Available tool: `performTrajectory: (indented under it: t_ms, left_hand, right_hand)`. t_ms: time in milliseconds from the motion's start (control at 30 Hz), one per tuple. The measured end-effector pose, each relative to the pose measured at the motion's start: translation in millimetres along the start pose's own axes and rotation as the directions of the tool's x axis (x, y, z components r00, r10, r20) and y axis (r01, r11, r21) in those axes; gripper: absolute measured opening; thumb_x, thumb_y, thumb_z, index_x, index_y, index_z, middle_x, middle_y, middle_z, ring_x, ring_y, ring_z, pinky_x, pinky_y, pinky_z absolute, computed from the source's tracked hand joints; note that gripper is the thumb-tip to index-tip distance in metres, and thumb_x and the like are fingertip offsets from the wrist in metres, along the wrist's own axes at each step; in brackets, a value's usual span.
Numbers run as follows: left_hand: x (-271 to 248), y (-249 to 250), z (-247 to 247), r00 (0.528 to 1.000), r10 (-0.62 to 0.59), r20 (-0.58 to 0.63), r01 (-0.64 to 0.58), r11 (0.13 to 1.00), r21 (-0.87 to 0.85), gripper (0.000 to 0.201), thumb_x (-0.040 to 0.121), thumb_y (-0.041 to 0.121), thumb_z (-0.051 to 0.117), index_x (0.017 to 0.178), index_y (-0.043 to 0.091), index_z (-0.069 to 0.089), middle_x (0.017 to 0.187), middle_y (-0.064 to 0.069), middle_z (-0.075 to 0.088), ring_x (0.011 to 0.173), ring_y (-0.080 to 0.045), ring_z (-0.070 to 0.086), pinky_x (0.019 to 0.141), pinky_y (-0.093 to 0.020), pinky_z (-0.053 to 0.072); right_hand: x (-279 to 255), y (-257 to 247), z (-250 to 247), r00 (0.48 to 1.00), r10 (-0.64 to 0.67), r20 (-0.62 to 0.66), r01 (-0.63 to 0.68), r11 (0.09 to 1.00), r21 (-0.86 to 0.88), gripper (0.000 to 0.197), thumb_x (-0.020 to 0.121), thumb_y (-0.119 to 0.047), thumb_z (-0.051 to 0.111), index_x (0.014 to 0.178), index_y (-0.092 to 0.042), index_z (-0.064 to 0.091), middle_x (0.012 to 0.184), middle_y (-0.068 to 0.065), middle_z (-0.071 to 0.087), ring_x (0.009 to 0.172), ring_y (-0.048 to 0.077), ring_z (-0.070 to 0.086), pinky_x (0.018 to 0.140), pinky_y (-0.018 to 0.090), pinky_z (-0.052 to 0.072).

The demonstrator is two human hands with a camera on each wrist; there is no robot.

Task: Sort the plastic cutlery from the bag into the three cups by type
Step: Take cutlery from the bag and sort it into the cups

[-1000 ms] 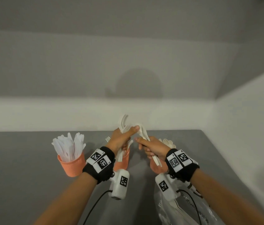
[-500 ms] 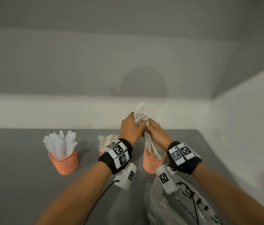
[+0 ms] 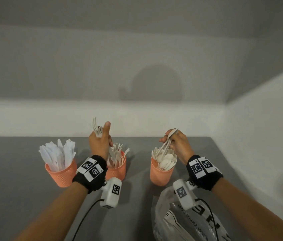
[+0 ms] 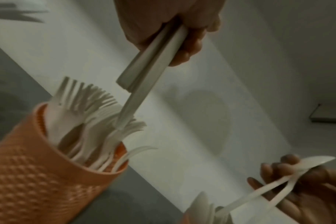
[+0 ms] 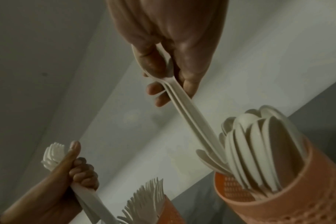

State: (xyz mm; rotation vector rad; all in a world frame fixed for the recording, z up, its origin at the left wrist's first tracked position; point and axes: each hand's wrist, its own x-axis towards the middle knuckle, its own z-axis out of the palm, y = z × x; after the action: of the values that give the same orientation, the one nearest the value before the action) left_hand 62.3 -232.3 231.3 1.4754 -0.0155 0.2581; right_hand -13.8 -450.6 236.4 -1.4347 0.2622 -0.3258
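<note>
Three orange cups stand in a row on the grey table. The left cup [image 3: 62, 174] holds white knives, the middle cup [image 3: 118, 171] forks, the right cup [image 3: 160, 176] spoons. My left hand [image 3: 100, 141] grips a few white forks [image 3: 96, 130] above the middle cup, tines up, handles reaching down among the forks there [image 4: 125, 97]. My right hand [image 3: 176, 143] pinches spoons [image 3: 167, 141] by their bowls, their handles dipping into the right cup [image 5: 194, 121]. The plastic bag [image 3: 186, 221] lies under my right wrist.
A white wall runs just behind the cups, and another wall closes the right side. The table's right edge [image 3: 227, 162] lies close to the right cup. A black cable [image 3: 85, 216] trails from my left wrist.
My hands were together over the right cup holding one bundle. They have split: the left carried the forks over the middle cup, the right stayed with the spoons over the right cup.
</note>
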Motion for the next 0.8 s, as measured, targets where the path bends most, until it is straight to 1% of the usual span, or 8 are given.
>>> performTrajectory:
  t_ms: [133, 233, 400, 533, 600, 667, 733, 800]
  left_hand:
    - [0, -16, -3, 0.999, 0.035, -0.012, -0.034, 0.999, 0.039, 0.043, 0.088, 0.036, 0.059, 0.059, 0.006, 0.044, 0.048, -0.009, 0.041, 0.043, -0.018, 0.039, 0.05, -0.026, 0.039]
    - [-4, -27, 3, 1.0, -0.006, 0.003, 0.006, 0.998, 0.059, 0.039, 0.084, 0.033, 0.064, 0.062, 0.007, 0.044, 0.054, -0.008, 0.041, 0.05, -0.018, 0.038, 0.053, -0.028, 0.037]
    - [-15, -40, 12, 1.0, -0.006, 0.007, 0.006, 1.0, 0.019, 0.031, 0.087, 0.02, 0.062, 0.062, 0.013, 0.046, 0.057, -0.002, 0.047, 0.054, -0.011, 0.046, 0.047, -0.006, 0.04]
    - [-25, -55, 13, 0.999, 0.029, 0.037, -0.03, 0.999, 0.034, 0.023, 0.09, 0.019, 0.057, 0.073, 0.007, 0.048, 0.064, -0.002, 0.051, 0.058, -0.012, 0.049, 0.046, -0.002, 0.041]
    - [-25, -64, 11, 0.998, 0.053, 0.038, -0.055, 0.997, 0.062, 0.019, 0.09, 0.02, 0.057, 0.073, 0.018, 0.047, 0.069, 0.002, 0.053, 0.065, -0.015, 0.053, 0.051, -0.004, 0.044]
    - [-22, -73, 8, 0.997, 0.071, 0.035, -0.075, 0.987, 0.139, 0.013, 0.088, 0.021, 0.058, 0.08, 0.022, 0.048, 0.074, 0.006, 0.054, 0.073, -0.02, 0.055, 0.058, -0.008, 0.045]
    - [-19, -81, 5, 0.997, 0.064, 0.032, -0.069, 0.975, 0.209, 0.014, 0.087, 0.02, 0.06, 0.093, 0.015, 0.049, 0.077, 0.004, 0.054, 0.078, -0.022, 0.055, 0.061, -0.006, 0.043]
    - [-20, -83, 5, 0.996, 0.074, 0.039, -0.081, 0.967, 0.241, 0.023, 0.086, 0.016, 0.062, 0.103, 0.008, 0.049, 0.078, -0.001, 0.055, 0.074, -0.022, 0.055, 0.059, -0.009, 0.043]
  right_hand:
    - [4, 12, -3, 1.0, 0.006, 0.013, -0.006, 0.999, -0.042, 0.031, 0.094, 0.003, 0.034, 0.072, -0.01, 0.051, 0.054, 0.0, 0.061, 0.059, 0.011, 0.066, 0.065, 0.023, 0.052]
    - [5, 19, -7, 0.999, 0.014, 0.029, -0.013, 0.998, -0.058, 0.03, 0.095, 0.004, 0.035, 0.072, -0.009, 0.051, 0.05, 0.0, 0.062, 0.057, 0.012, 0.066, 0.065, 0.024, 0.054]
    - [6, 24, -11, 0.999, 0.053, 0.015, -0.05, 0.988, -0.145, 0.028, 0.092, 0.006, 0.04, 0.074, -0.01, 0.053, 0.052, -0.001, 0.063, 0.054, 0.01, 0.065, 0.069, 0.027, 0.053]
    - [6, 32, -13, 0.993, 0.115, 0.021, -0.101, 0.937, -0.334, 0.028, 0.081, 0.013, 0.044, 0.076, -0.013, 0.053, 0.067, 0.007, 0.064, 0.07, 0.019, 0.062, 0.073, 0.026, 0.049]
    - [6, 34, -14, 0.992, 0.117, 0.037, -0.086, 0.876, -0.474, 0.03, 0.08, 0.012, 0.046, 0.078, -0.017, 0.053, 0.079, 0.007, 0.063, 0.077, 0.017, 0.059, 0.068, 0.016, 0.047]
    - [6, 35, -14, 0.993, 0.104, 0.051, -0.058, 0.826, -0.561, 0.029, 0.078, 0.011, 0.048, 0.082, -0.017, 0.055, 0.087, 0.007, 0.063, 0.084, 0.018, 0.058, 0.071, 0.02, 0.045]
    - [5, 37, -12, 0.995, 0.071, 0.074, -0.011, 0.79, -0.613, 0.033, 0.075, 0.012, 0.047, 0.081, -0.019, 0.056, 0.084, 0.003, 0.063, 0.086, 0.02, 0.059, 0.077, 0.027, 0.047]
    - [3, 39, -10, 0.994, 0.042, 0.104, 0.035, 0.764, -0.644, 0.038, 0.073, 0.013, 0.044, 0.078, -0.022, 0.056, 0.077, -0.007, 0.062, 0.084, 0.018, 0.06, 0.077, 0.02, 0.047]
